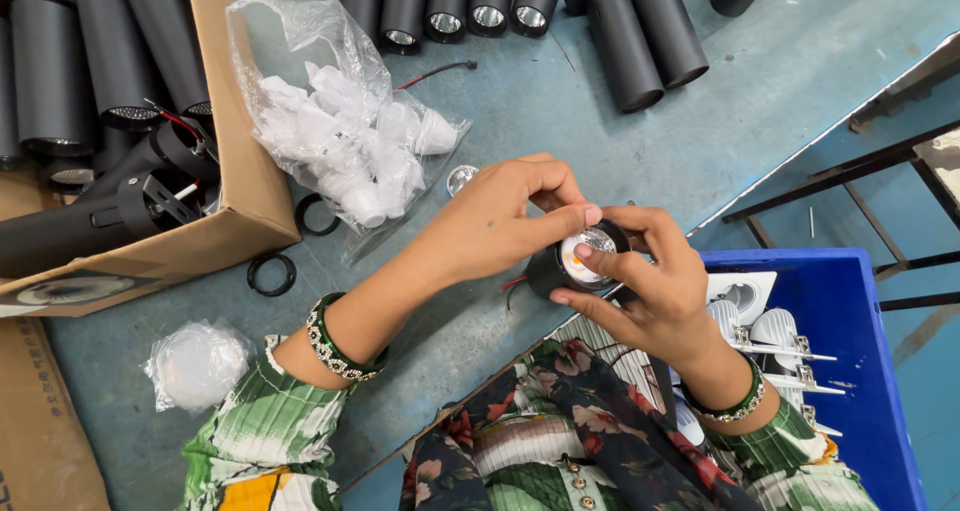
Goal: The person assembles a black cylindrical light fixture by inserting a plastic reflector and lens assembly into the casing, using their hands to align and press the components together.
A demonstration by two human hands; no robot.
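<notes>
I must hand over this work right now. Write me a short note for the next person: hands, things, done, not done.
Left hand and right hand both hold one short black cylindrical lamp housing, fingers on the reflector insert at its open end.
Clear plastic bag of white plastic cups lies on the table, beside it two black rings.
More black housings fill the cardboard box.
Insert looks not fully seated yet.

This is a small assembly workshop for light fittings. A scuffed teal bench [560, 101] carries rows of identical black cylindrical lamp housings [620, 31] along its far edge. At its left edge a cardboard box [240, 171] is packed with more housings, beside a clear plastic bag of white parts [350, 141] and loose black rings [272, 274]. Off the bench's near right corner, a blue crate [860, 371] holds white fixtures.
</notes>
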